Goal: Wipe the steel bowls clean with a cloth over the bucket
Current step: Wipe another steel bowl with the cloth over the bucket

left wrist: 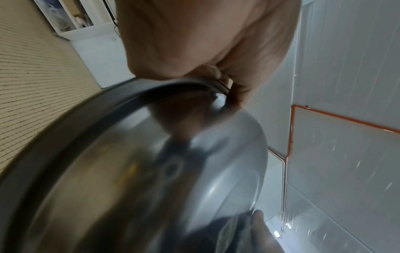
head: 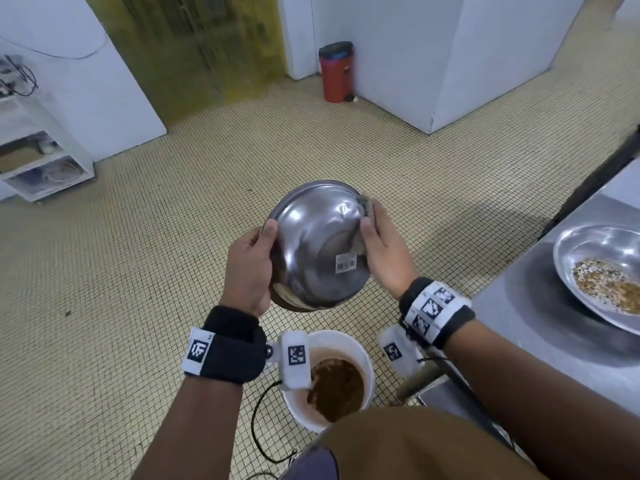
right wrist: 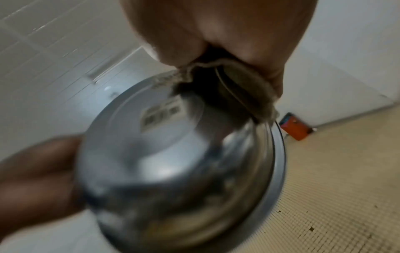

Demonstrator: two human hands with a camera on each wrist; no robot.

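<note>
A steel bowl (head: 320,244) is held up with its underside and barcode sticker toward me, above and beyond the white bucket (head: 363,355) of brown waste on the floor. My left hand (head: 251,261) grips the bowl's left rim, thumb on the outside. My right hand (head: 382,251) pinches a grey cloth (head: 367,211) over the bowl's right rim; in the right wrist view the cloth (right wrist: 244,89) wraps the rim of the bowl (right wrist: 173,162). The left wrist view shows the bowl (left wrist: 129,171) close up under my left hand (left wrist: 205,42). The bowl's inside is hidden.
A steel counter (head: 554,323) stands at the right with a second steel bowl (head: 602,275) holding food crumbs. A red pedal bin (head: 336,72) stands by the far white wall. White shelves (head: 41,157) are at the far left. Tiled floor lies ahead.
</note>
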